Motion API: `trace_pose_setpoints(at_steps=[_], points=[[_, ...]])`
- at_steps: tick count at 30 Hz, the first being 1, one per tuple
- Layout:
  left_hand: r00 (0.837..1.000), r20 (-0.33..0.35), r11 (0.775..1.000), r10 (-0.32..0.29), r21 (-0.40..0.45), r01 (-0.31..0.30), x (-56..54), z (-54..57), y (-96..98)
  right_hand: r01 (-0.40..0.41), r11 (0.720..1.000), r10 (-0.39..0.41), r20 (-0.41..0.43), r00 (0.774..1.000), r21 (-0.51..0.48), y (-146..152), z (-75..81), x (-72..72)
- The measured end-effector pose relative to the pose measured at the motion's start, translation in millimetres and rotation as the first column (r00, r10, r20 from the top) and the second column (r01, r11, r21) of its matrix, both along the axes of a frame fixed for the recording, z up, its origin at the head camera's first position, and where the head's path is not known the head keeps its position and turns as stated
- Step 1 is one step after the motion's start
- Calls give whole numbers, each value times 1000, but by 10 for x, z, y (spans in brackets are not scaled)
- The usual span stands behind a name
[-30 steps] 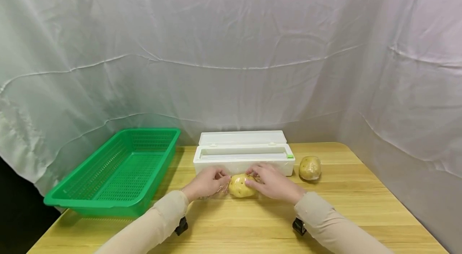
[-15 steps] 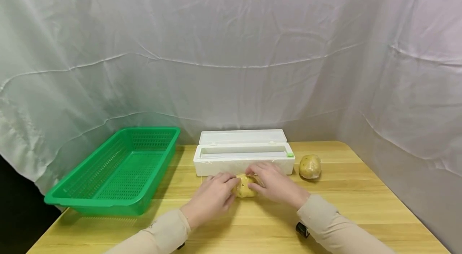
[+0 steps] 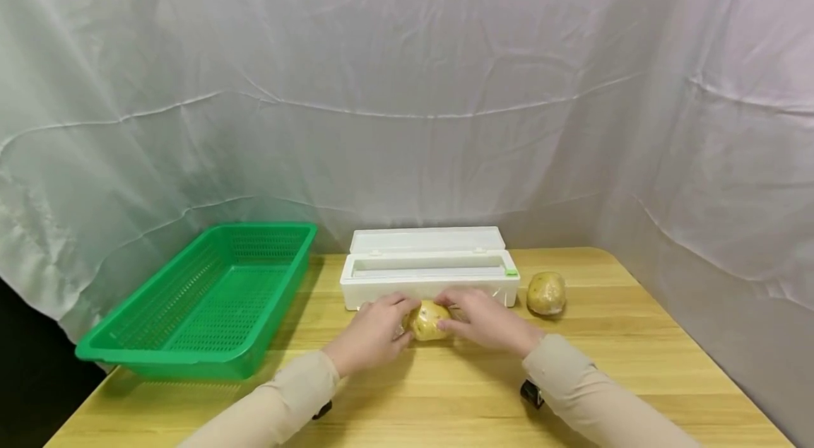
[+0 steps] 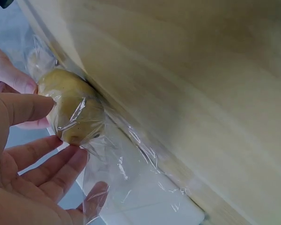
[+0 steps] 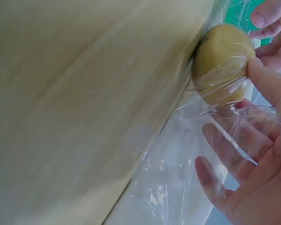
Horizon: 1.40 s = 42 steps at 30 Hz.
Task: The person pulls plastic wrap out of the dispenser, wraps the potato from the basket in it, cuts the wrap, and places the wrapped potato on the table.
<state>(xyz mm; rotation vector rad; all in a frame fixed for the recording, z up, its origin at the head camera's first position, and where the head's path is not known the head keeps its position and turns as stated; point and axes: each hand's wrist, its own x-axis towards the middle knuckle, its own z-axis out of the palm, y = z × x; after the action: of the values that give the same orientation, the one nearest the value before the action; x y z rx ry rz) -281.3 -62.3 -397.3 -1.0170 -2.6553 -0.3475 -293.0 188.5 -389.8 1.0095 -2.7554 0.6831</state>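
Note:
A yellow potato (image 3: 429,321) with clear plastic film around it sits in front of the white box, between my two hands. My left hand (image 3: 374,336) grips its left side; in the left wrist view the thumb lies on the potato and the fingertips touch its film-covered underside. My right hand (image 3: 488,321) holds the other side, thumb on the skin, with the fingers behind loose film (image 5: 164,173) in the right wrist view. More film (image 4: 126,178) trails off the potato over a white surface in the left wrist view.
The long white cling film box (image 3: 381,295) stands behind the hands, lid raised, with a green piece (image 3: 511,273) at its right end. To the right rests another film-wrapped potato (image 3: 545,294). A green perforated basket (image 3: 244,362) stands at the left on the wooden table (image 3: 636,363).
My left hand moved from the film left of the potato over its left side, then drew back slightly, uncovering more of it. The right hand stayed nearly in place.

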Motion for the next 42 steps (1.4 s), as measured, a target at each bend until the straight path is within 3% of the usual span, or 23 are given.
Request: trace_pose_setpoints(at_steps=[7,14,22,31,36,42], points=[[1000,-25,999,-7,-38,6,-22,36,-4,-12,1000,12,8,1000,3,-1,-11,-12],[999,29,998,25,-50,-23,-45,38,-8,14,997,-14,-4,1000,70,94,-33,24],[999,49,999,24,-28,-22,-64,48,-5,59,997,-55,75,996,-48,383,32,16],[1000,-6,1000,-8,-19,8,-12,44,35,55,990,-40,111,993,-132,553,10,10],[996,-67,998,-53,-47,50,30,37,75,99,990,-94,58,994,-98,574,-14,-3],[995,-86,997,-42,-65,36,42,38,87,198,980,-197,28,980,-29,583,-60,-12]])
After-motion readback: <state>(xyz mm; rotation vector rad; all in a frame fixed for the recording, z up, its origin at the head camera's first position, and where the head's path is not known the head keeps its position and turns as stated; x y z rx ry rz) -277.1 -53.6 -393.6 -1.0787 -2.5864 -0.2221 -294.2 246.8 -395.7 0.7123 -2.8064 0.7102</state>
